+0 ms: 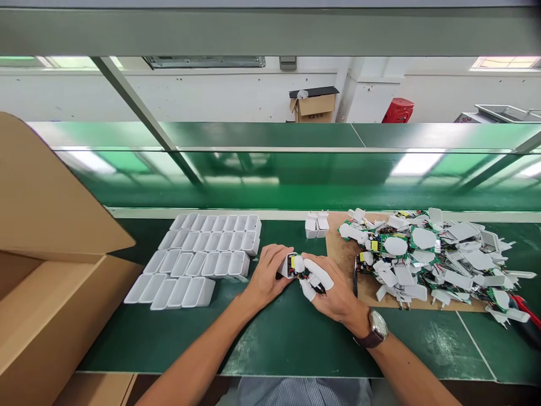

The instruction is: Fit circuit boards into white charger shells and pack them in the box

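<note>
My left hand (269, 273) is closed round a white plastic housing (287, 266), low over the green bench. From the right, my right hand (336, 287) grips a charger circuit assembly (308, 270) with white plastic pieces and a yellow component. One end of that assembly meets the housing's open side; how deep it sits inside I cannot tell. Left of my hands, rows of open white housings (211, 234) stand on the bench. A large pile of circuit boards with white covers (422, 254) lies to the right.
The pile rests on a brown cardboard sheet (338, 245). Two white plug units (316, 224) stand at the back. A big open cardboard box (63, 304) takes up the left side. A red-handled tool (526, 310) lies far right. A metal post (135, 101) rises behind the bench.
</note>
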{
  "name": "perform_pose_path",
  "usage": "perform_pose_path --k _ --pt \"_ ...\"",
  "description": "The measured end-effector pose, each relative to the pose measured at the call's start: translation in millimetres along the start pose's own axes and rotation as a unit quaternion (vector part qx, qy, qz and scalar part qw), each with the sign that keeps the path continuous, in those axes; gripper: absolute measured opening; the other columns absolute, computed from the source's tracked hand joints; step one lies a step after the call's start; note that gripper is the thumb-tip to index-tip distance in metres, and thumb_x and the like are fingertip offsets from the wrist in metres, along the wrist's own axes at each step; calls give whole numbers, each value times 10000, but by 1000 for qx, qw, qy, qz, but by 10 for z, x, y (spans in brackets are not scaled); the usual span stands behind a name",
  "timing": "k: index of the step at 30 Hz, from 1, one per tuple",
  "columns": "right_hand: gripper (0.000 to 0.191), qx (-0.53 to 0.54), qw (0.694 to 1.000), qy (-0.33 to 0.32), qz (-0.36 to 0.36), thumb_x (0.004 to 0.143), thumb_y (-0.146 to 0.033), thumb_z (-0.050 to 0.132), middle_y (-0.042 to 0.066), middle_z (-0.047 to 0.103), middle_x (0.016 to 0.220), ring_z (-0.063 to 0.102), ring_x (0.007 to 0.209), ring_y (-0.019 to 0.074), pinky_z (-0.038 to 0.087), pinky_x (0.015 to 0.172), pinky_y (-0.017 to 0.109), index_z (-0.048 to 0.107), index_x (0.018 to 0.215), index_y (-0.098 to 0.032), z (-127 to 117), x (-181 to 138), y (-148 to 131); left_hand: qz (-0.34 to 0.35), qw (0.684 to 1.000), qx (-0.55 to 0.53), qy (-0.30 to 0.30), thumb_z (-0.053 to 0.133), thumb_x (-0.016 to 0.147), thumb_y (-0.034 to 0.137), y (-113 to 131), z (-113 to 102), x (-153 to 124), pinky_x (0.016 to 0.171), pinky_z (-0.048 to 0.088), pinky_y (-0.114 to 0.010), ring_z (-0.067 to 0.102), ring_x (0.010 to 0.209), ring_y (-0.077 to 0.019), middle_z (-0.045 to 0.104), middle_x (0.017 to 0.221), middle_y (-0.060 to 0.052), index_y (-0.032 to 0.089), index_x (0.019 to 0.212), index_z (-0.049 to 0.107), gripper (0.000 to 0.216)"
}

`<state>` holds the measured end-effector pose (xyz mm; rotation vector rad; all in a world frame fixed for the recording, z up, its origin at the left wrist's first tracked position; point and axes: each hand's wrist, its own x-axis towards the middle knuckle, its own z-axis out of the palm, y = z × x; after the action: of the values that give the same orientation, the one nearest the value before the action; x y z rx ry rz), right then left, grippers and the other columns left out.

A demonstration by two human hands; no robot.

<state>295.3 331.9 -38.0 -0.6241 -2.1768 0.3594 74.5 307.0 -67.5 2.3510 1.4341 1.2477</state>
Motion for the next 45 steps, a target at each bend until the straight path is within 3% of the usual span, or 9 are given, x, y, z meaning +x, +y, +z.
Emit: perform_pose_path --k 9,12,17,23,27,31,39,42,45 --pt "664 14 1000 -21 3 972 -143 584 136 683 1309 675 1127 290 603 949 472 355 1584 -263 7 26 7 -35 999 -10 -21 730 939 326 16 28 -34 1059 482 -543 553 1204 -317 656 1295 -127 259 1495 491 609" --pt "598 41 999 -19 14 984 -259 637 132 696 1256 678 1105 291 607 932 470 420 1541 -262 -21 39 17 -68 991 -92 -67 725 925 261 42 13 -34 1044 517 -549 564 1217 -316 660 1337 -134 262 1516 481 638" --pt "409 83 994 29 59 1027 -138 485 106 688 1277 668 1189 240 602 988 433 588 1398 -278 -12 25 101 -159 937 -298 -91 638 971 250 92 -12 8 1101 532 -513 641 1272 -274 630 1437 -148 257 1493 505 539" --pt "417 50 997 -59 16 1006 -178 579 125 648 1375 661 1245 245 594 1039 429 580 1416 -256 90 -30 192 -243 884 -398 -23 568 1035 431 101 -13 21 1110 542 -501 647 1323 -289 636 1459 -185 212 1527 446 553" --pt "408 5 996 -93 -4 1039 -198 548 142 670 1320 726 1091 235 649 903 385 530 1445 -235 69 -41 202 -230 900 -368 -34 544 1045 468 125 -12 -7 1138 514 -511 589 1395 -287 598 1503 -191 236 1620 283 672" --pt "391 15 998 -64 2 1040 -202 538 125 692 1242 730 1045 226 647 879 360 518 1429 -232 68 -34 186 -206 932 -298 -30 590 1023 459 142 -3 -43 1201 438 -529 538 1441 -277 539 1561 -180 260 1651 172 780" --pt "335 -10 997 -79 -7 1019 -159 527 102 702 1168 724 955 213 636 766 320 583 1342 -232 134 -39 185 -193 952 -238 0 656 987 407 103 47 -74 1130 496 -510 654 1280 -268 644 1423 -164 264 1620 237 772" --pt "369 2 998 -58 5 1017 -148 507 119 686 1222 714 1021 225 637 816 342 561 1373 -230 91 -11 178 -150 966 -209 17 699 955 392 101 35 -75 1113 507 -506 624 1309 -281 615 1450 -153 281 1634 205 847" --pt "344 -23 996 -83 9 994 -134 498 122 697 1189 725 935 231 640 745 338 579 1320 -207 77 -6 199 -91 977 -190 27 701 946 341 115 4 -48 1040 545 -484 584 1319 -295 549 1509 -169 282 1643 196 863"
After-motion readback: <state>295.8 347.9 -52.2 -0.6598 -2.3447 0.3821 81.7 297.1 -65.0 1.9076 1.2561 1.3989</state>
